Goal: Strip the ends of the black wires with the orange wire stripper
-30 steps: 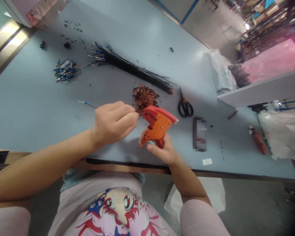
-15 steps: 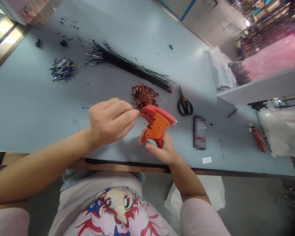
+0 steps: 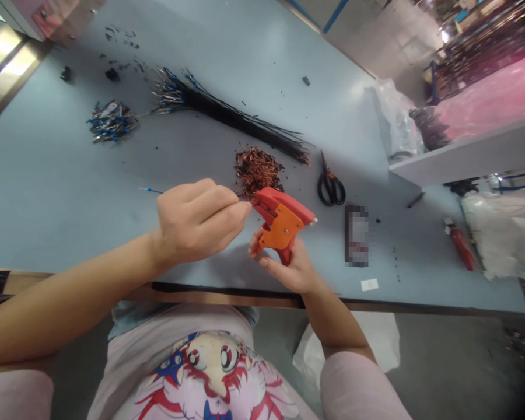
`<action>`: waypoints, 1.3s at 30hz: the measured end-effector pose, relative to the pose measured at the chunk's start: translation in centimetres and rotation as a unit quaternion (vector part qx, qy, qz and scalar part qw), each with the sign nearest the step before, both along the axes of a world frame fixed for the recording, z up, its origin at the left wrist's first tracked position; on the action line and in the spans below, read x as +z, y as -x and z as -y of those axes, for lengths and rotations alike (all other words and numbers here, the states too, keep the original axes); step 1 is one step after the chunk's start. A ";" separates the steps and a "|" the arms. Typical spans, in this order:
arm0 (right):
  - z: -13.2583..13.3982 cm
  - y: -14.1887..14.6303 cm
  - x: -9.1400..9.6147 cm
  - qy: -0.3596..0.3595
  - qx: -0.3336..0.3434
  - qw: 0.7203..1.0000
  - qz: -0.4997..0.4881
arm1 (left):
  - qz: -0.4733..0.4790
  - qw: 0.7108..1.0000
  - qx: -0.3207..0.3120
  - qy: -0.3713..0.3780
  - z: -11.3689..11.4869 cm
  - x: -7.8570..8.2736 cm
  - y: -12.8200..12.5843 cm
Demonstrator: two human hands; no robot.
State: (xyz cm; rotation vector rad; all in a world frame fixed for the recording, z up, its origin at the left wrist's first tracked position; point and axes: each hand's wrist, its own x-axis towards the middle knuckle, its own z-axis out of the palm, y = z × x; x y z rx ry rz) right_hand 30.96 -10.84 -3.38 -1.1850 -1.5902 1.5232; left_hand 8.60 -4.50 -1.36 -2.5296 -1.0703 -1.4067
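Note:
My right hand (image 3: 289, 269) grips the handles of a red and orange wire stripper tool (image 3: 280, 221) held just above the table's near edge. My left hand (image 3: 196, 220) is closed in a pinch on a thin black wire (image 3: 151, 191) with a blue terminal at its far end, and feeds the near end into the tool's jaws. Right behind the tool lies a pile of copper and black wire scraps (image 3: 257, 168).
On the grey-blue table (image 3: 48, 192) lie a bundle of black wires with blue terminals (image 3: 227, 116), a heap of loose blue terminals (image 3: 111, 121), black scissors (image 3: 331, 186), a red-handled tool (image 3: 461, 251) and plastic bags (image 3: 396, 125) at the right. A white shelf (image 3: 464, 154) juts in.
My left hand has shifted slightly left and stays pinched at the tool's jaws. The right hand and tool have barely moved.

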 end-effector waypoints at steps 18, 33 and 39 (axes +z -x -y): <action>-0.2 -0.1 -0.2 -0.038 -0.020 0.999 0.019 | -0.040 0.995 0.018 -0.095 -0.2 -0.6 0.0; -0.1 -0.1 -0.2 -0.066 -0.016 0.997 0.042 | -0.027 0.995 0.025 -0.098 -0.2 -0.4 -0.2; -0.1 0.0 0.0 -0.064 -0.014 0.996 0.052 | -0.016 0.995 0.019 -0.100 -0.2 -0.4 -0.2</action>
